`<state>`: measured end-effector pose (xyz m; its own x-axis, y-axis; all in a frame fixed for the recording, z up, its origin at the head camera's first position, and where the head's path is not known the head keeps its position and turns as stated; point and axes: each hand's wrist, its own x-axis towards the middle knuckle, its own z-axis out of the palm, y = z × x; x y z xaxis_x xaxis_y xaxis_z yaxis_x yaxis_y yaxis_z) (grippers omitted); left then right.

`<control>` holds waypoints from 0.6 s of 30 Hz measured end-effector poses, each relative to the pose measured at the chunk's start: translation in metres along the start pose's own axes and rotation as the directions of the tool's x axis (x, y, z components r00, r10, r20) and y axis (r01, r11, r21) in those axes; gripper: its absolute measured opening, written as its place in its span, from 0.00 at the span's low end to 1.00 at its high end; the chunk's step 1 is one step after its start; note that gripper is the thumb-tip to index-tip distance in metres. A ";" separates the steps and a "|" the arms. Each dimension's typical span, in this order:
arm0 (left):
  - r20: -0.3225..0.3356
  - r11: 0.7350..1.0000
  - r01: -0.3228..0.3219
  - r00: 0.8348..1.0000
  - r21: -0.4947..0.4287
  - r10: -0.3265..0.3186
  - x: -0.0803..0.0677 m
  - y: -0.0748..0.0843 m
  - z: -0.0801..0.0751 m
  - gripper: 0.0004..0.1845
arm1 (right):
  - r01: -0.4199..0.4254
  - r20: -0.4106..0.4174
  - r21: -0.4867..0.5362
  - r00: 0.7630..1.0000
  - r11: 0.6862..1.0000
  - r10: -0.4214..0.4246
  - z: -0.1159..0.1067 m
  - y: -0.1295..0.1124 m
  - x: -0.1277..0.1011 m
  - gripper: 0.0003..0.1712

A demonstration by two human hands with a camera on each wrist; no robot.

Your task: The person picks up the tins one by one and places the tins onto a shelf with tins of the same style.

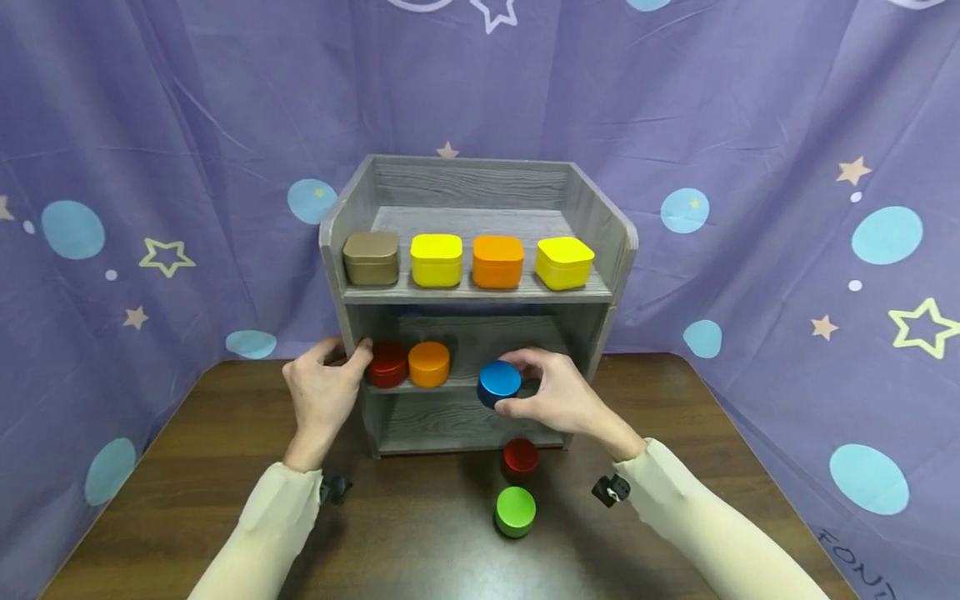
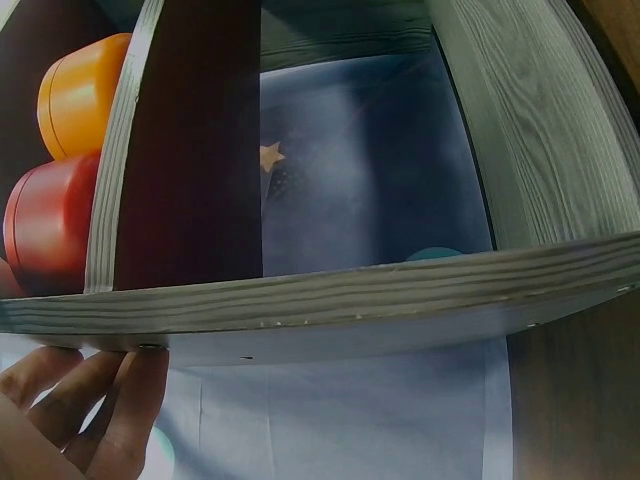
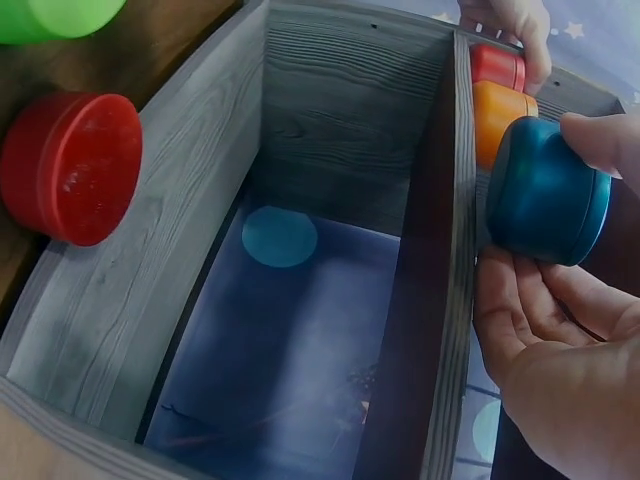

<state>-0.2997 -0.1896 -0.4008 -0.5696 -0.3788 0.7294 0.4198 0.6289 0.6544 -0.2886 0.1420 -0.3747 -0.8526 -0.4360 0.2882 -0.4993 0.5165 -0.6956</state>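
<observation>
My right hand [image 1: 555, 392] holds a round blue tin [image 1: 498, 383] between thumb and fingers, in front of the shelf's middle level. In the right wrist view the blue tin [image 3: 545, 195] is tilted, with the fingertips beneath it. My left hand [image 1: 322, 387] grips the left side panel of the grey wooden shelf [image 1: 468, 185], thumb round the front edge by a round red tin [image 1: 387, 368]. Its fingers [image 2: 135, 410] press the panel's outer face in the left wrist view. A round orange tin [image 1: 429, 365] stands right of the red one on that level.
Along the top level stand a brown square tin [image 1: 372, 260], a yellow one [image 1: 437, 262], an orange one [image 1: 498, 263] and another yellow one [image 1: 564, 265]. Another round red tin [image 1: 521, 458] and a green tin [image 1: 515, 510] sit on the wooden table [image 1: 420, 533] before the shelf.
</observation>
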 end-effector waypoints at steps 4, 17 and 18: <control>-0.002 1.000 -0.001 1.000 0.000 0.001 0.000 0.000 0.000 0.11 | -0.014 0.004 -0.005 1.000 1.000 0.014 0.001 -0.002 0.007 0.34; -0.003 1.000 -0.009 1.000 0.009 0.009 -0.001 0.000 0.000 0.11 | -0.039 0.040 0.000 0.998 0.999 0.039 0.008 -0.006 0.024 0.34; -0.004 1.000 -0.011 1.000 0.008 0.011 -0.001 0.000 0.000 0.11 | -0.041 0.043 0.000 0.998 0.999 0.041 0.008 -0.007 0.025 0.34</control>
<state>-0.2994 -0.1892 -0.4016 -0.5619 -0.3746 0.7375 0.4206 0.6383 0.6447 -0.3055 0.1212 -0.3679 -0.8650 -0.4454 0.2312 -0.4638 0.5339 -0.7070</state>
